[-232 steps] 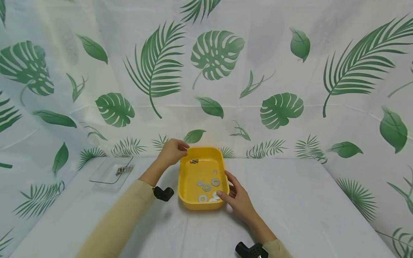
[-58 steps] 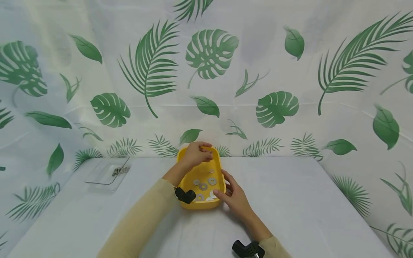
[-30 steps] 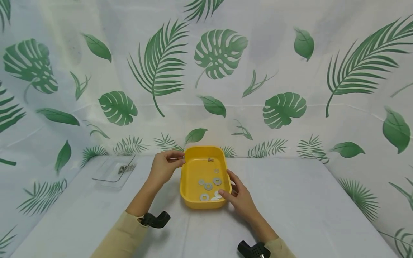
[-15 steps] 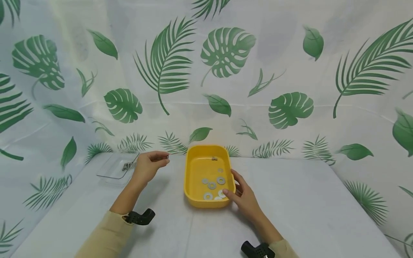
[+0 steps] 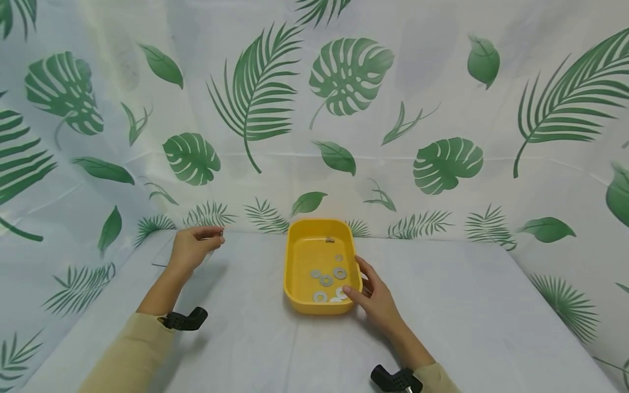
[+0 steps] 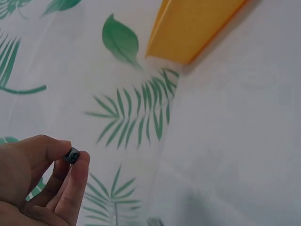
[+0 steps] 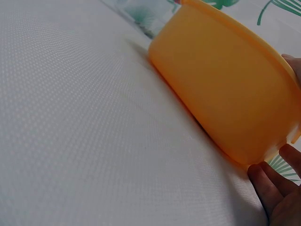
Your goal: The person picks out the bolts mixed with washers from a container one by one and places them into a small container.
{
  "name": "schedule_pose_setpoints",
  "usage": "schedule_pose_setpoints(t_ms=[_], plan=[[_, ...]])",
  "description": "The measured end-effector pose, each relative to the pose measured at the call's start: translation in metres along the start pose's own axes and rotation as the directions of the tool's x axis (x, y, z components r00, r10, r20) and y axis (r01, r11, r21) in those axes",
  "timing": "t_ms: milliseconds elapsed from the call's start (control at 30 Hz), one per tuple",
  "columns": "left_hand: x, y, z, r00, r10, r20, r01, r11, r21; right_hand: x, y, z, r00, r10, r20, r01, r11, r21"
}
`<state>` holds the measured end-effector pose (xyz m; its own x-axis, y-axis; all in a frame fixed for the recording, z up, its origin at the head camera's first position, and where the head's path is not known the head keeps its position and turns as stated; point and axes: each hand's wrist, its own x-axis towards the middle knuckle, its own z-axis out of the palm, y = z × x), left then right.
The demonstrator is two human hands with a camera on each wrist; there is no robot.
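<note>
My left hand [image 5: 189,251] is raised at the left of the table, in front of a clear plastic box [image 5: 159,265] that it mostly hides. Thumb and fingertips pinch a small dark metal screw [image 6: 72,155], its round end showing in the left wrist view. My right hand [image 5: 375,297] grips the near right side of a yellow plastic bin [image 5: 290,262], thumb over the rim and fingers along the outer wall. Several flat washers [image 5: 326,280] lie toward the bin's near end. Close to its far wall sits a small metal screw [image 5: 330,239].
A white cloth covers the table [image 5: 255,338]. Right behind the table's far edge hangs a white curtain [image 5: 363,180] printed with green leaves. The bin stands near that far edge, with bare cloth between it and the left hand.
My left hand reached into the bin's far end, came out with a screw and moved left to the clear box. Metal pieces in the bin shifted right. The right hand kept its hold.
</note>
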<state>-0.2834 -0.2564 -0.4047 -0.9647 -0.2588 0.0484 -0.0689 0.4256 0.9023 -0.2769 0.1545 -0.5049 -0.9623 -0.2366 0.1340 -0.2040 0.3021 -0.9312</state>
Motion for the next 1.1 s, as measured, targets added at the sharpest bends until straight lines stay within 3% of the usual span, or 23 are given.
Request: schedule_pose_setpoints(t_ms=[500,733,1100], plan=[[0.017,-0.027,-0.031,0.994,-0.055,-0.095,0.070,0.984,0.167,-0.001,-0.003,0.000,1.000,0.001,0.001,-0.001,1.000,0.004],[0.025,-0.038,-0.033,0.991,-0.093,-0.101,0.102,0.990,0.094,0.001,0.000,0.000,1.000,0.010,-0.012,-0.010,1.000,-0.015],[0.038,-0.053,-0.032,0.985,-0.115,-0.127,0.130,0.984,0.119,-0.001,-0.003,0.000,1.000,0.014,-0.002,-0.014,1.000,-0.005]])
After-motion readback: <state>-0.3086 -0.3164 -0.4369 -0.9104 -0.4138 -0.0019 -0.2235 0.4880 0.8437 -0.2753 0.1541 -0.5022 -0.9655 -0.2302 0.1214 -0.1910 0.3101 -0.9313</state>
